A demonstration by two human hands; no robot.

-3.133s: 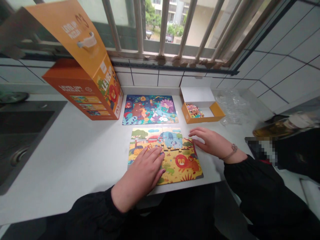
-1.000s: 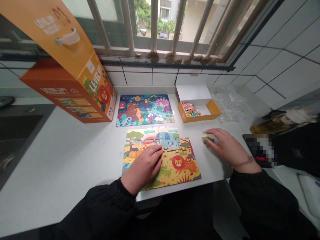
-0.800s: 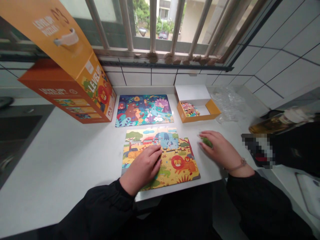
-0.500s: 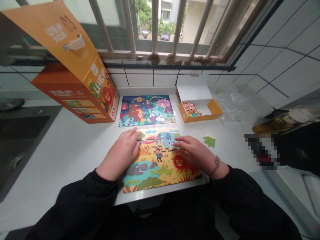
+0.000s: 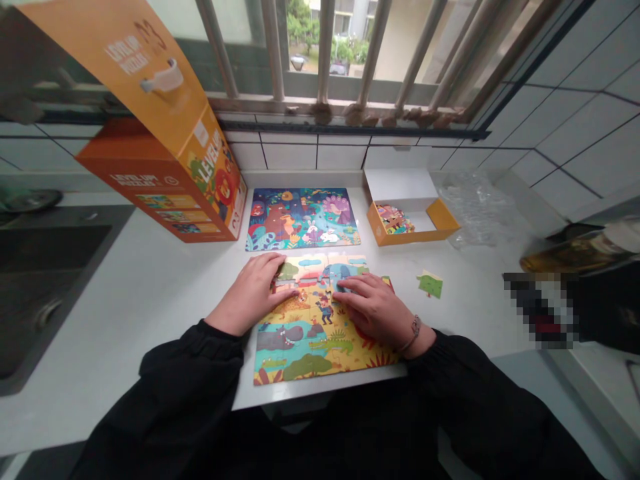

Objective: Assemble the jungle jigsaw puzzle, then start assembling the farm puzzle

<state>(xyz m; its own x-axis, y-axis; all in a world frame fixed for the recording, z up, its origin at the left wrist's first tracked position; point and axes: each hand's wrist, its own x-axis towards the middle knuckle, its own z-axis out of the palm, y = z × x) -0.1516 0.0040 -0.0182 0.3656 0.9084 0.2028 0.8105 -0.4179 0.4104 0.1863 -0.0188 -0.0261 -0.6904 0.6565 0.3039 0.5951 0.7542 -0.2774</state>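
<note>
A brightly coloured animal jigsaw puzzle [image 5: 300,347] lies on the white counter in front of me, with a hippo, a crocodile and an explorer figure on it. My left hand [image 5: 254,293] rests along its upper left edge, fingers stretched and thumb reaching over the spotted animal. Over the upper right part, my right hand [image 5: 377,308] touches the blue elephant pieces [image 5: 336,272] with its fingertips and covers most of the red lion. A small dark gap shows between pieces by the right fingertips. One loose green puzzle piece [image 5: 430,285] lies to the right.
Behind is a dark-toned forest animal puzzle [image 5: 303,220], fully joined. An open yellow box [image 5: 415,235] holds more pieces, beside crumpled clear plastic [image 5: 477,210]. A tall orange puzzle box [image 5: 170,193] stands at left near a sink [image 5: 55,267]. A bottle [image 5: 565,247] lies at right.
My right hand has shifted left across the elephant pieces. My left thumb now reaches further over the puzzle. The whole view has swung slightly left.
</note>
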